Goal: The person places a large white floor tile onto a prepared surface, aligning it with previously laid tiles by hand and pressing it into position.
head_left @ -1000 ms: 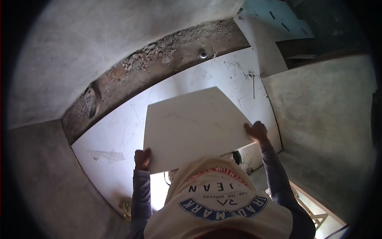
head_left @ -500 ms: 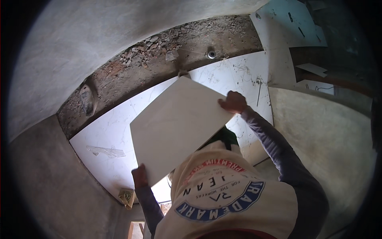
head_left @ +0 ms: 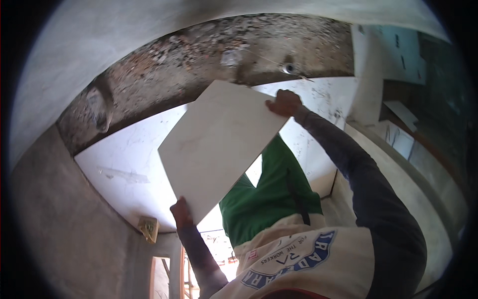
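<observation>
A large pale tile (head_left: pixel 219 139) is held up in front of me, tilted, between my two hands. My left hand (head_left: pixel 182 213) is closed on its lower left edge. At the upper right corner my right hand (head_left: pixel 286 103) grips it, fingers wrapped round the edge. The undersides of the fingers are hidden by the tile. Below and behind it lies a floor of laid white tiles (head_left: pixel 114 149), partly covered from view by the tile I hold.
Beyond the laid tiles runs a strip of rough ground with rubble (head_left: pixel 169 65). A small round roll (head_left: pixel 288 68) and a clear plastic bag (head_left: pixel 99 109) lie there. A crumpled packet (head_left: pixel 148 228) sits by the left wall (head_left: pixel 64 194). Plastic film (head_left: pixel 122 174) rests on the white floor.
My view has shifted, and more of my green trousers shows below the tile. Both hands keep their hold on the tile, which appears tilted more steeply.
</observation>
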A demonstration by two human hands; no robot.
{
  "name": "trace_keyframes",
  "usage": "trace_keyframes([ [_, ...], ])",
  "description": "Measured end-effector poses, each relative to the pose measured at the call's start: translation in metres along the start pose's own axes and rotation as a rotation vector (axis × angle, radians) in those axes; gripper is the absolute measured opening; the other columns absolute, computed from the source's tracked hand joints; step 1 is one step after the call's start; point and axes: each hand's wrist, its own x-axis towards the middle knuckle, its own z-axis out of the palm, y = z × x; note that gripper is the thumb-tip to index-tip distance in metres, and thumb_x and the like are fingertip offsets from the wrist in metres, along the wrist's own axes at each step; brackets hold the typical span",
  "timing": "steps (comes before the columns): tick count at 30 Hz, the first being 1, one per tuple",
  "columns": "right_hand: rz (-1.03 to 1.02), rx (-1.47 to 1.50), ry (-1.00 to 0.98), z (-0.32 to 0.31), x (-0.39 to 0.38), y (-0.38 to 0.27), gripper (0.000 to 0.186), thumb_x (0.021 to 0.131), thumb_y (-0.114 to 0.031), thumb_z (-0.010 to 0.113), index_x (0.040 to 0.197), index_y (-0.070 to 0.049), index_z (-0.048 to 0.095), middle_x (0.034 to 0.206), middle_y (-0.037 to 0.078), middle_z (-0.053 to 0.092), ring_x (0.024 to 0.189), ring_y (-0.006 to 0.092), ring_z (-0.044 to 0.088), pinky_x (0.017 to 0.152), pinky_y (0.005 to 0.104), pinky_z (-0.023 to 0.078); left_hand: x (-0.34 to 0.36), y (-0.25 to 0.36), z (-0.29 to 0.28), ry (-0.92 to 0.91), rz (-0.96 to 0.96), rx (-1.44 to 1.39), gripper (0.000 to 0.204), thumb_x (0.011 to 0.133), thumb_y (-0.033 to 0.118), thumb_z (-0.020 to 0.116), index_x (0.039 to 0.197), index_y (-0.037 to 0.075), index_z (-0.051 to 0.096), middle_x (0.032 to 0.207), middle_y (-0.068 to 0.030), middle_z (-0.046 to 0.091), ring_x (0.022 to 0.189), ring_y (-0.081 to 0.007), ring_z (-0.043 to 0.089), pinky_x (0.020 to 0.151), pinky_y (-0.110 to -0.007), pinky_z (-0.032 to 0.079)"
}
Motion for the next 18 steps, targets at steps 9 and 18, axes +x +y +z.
trace_keyframes([
  [9, -0.051, -0.062, -0.078, -0.012, 0.121, -0.055, 0.073, 0.084, -0.059, 0.058, 0.104, 0.011, 0.067, 0.107, 0.031, 0.069, 0.102, 0.0412, 0.069, 0.089, 0.0494, 0.054, 0.097, 0.052, 0.033, -0.023, 0.079, -0.269, 0.040, 0.092, 0.020, 0.059, 0.060, -0.003, 0.051, 0.057, -0.0026, 0.049, 0.052, -0.0119, 0.042, 0.049, -0.036, 0.034],
  [18, -0.086, -0.116, 0.016, 0.026, 0.225, -0.086, 0.071, 0.083, -0.062, 0.059, 0.105, 0.005, 0.068, 0.106, 0.028, 0.070, 0.103, 0.0418, 0.067, 0.091, 0.0484, 0.052, 0.222, -0.019, 0.049, 0.079, 0.326, 0.208, 0.041, 0.085, 0.025, 0.058, 0.086, -0.016, 0.062, 0.083, -0.0231, 0.068, 0.074, -0.0286, 0.066, 0.064, -0.045, 0.051],
])
